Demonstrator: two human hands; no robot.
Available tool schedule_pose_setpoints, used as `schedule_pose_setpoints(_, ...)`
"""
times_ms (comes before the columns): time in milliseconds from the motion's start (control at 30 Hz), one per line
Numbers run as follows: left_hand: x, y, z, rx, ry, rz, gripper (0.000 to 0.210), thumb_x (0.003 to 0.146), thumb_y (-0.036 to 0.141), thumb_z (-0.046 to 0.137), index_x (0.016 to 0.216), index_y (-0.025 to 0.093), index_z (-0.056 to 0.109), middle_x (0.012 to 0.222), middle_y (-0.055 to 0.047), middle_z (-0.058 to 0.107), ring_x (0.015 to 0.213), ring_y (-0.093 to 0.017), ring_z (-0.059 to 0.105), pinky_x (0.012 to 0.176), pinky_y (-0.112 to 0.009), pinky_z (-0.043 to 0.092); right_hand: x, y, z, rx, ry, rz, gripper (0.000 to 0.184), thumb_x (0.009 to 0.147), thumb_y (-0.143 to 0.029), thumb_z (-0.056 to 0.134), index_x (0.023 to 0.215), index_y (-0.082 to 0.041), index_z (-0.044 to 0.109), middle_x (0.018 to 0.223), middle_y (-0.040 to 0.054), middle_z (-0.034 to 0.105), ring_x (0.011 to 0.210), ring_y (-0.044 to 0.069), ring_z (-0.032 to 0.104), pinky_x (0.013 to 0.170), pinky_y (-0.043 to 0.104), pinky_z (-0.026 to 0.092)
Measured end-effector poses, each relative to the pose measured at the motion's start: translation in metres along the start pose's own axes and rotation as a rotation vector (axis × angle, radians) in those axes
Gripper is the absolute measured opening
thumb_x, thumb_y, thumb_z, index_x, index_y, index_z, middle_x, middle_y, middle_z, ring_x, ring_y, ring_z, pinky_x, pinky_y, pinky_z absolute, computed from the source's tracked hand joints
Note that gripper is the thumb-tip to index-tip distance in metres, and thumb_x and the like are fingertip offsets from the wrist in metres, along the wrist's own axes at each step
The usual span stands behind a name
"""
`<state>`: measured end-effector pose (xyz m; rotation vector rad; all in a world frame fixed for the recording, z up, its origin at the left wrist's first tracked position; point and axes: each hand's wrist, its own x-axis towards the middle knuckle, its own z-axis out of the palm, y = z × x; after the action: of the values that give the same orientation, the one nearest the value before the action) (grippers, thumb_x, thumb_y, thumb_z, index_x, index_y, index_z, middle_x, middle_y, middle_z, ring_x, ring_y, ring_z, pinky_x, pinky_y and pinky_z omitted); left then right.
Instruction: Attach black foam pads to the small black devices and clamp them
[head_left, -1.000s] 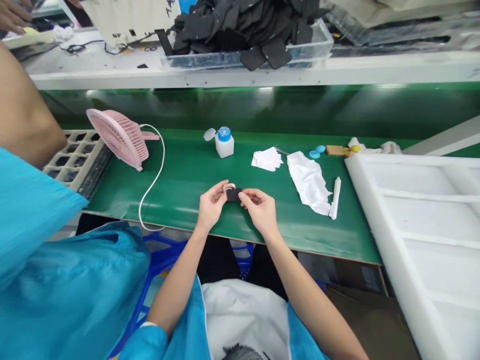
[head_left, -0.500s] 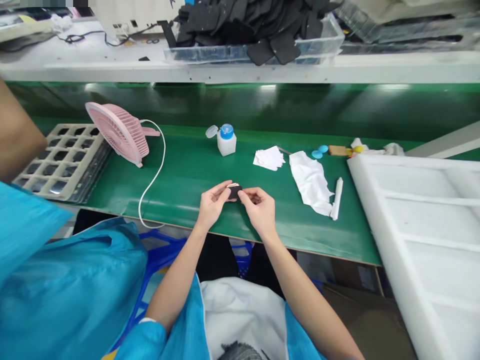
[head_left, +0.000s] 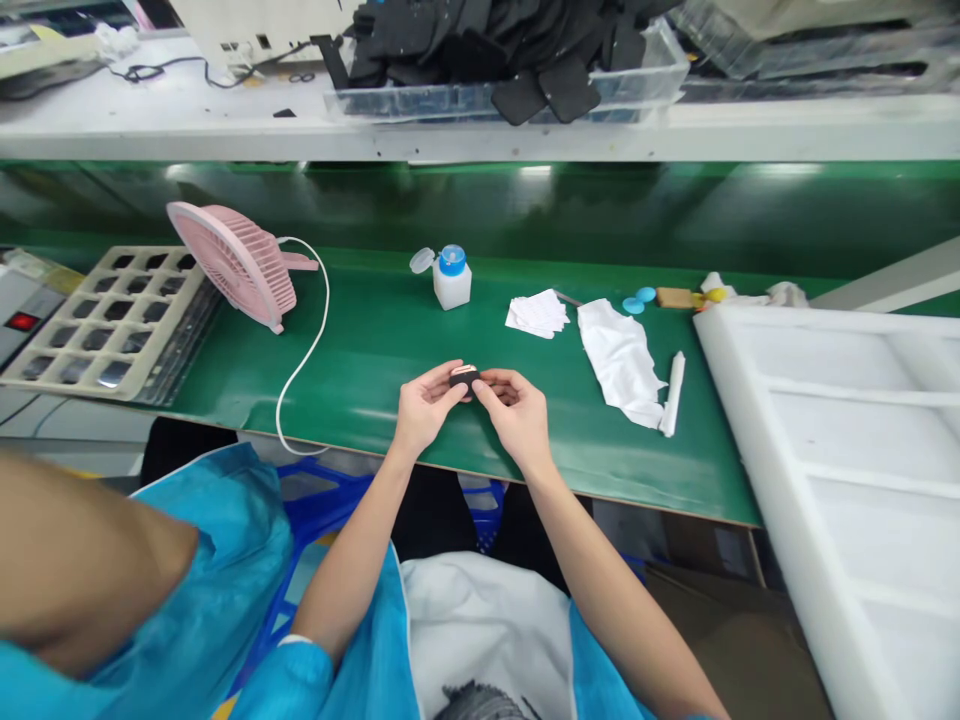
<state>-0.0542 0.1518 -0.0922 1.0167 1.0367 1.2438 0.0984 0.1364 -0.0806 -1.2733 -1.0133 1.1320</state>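
Pinched by left hand (head_left: 421,408) and right hand (head_left: 519,412) near the green tabletop's (head_left: 360,350) front edge, the small black-and-pinkish piece (head_left: 465,377) seems light, stiff, best held by its ends.

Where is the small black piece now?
In the head view, the small black piece is just left of centre, held between the left hand and right hand, in front of the bottle.

Black piece (head_left: 464,378) partly hidden, co-worker's arm (head_left: 82,555) blurred, white tray (head_left: 789,500) cropped
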Motion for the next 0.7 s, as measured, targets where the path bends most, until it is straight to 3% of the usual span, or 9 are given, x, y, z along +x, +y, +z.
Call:
schedule_pose_setpoints(233, -0.001, 0.0019, 0.0014, 0.0, 0.022, 0.004, 0.051, 0.074, 0.037, 0.091, 0.118, 0.015, 0.077, 0.117, -0.013, 0.079, 0.101, -0.03, 0.078, 0.084, -0.043, 0.07, 0.0011, 0.0051, 0.0, 0.027, -0.036, 0.025, 0.032, 0.082, -0.048, 0.081, 0.098, -0.02, 0.078, 0.092, 0.008, 0.079, 0.079, 0.023, 0.073, 0.075, 0.035, 0.06)
schedule_pose_setpoints(533, -0.0011, 0.0006, 0.0025, 0.018, 0.031, 0.005, 0.05, 0.074, 0.038, 0.09, 0.116, 0.015, 0.077, 0.116, -0.013, 0.079, 0.099, -0.03, 0.078, 0.082, -0.043, 0.069, 0.0006, 0.0052, -0.0006, 0.016, -0.034, 0.019, 0.032, 0.082, -0.049, 0.08, 0.096, -0.02, 0.079, 0.089, 0.0081, 0.078, 0.076, 0.022, 0.073, 0.073, 0.034, 0.06)
schedule_pose_setpoints(700, -0.0015, 0.0032, 0.0028, -0.07, 0.035, -0.066, 0.054, 0.069, 0.039, 0.093, 0.114, 0.015, 0.076, 0.114, -0.014, 0.079, 0.101, -0.032, 0.078, 0.084, -0.046, 0.069, 0.0008, 0.0056, -0.0011, 0.007, -0.043, 0.012, 0.034, 0.083, -0.05, 0.08, 0.096, -0.019, 0.078, 0.089, 0.0085, 0.078, 0.077, 0.023, 0.073, 0.074, 0.035, 0.06)
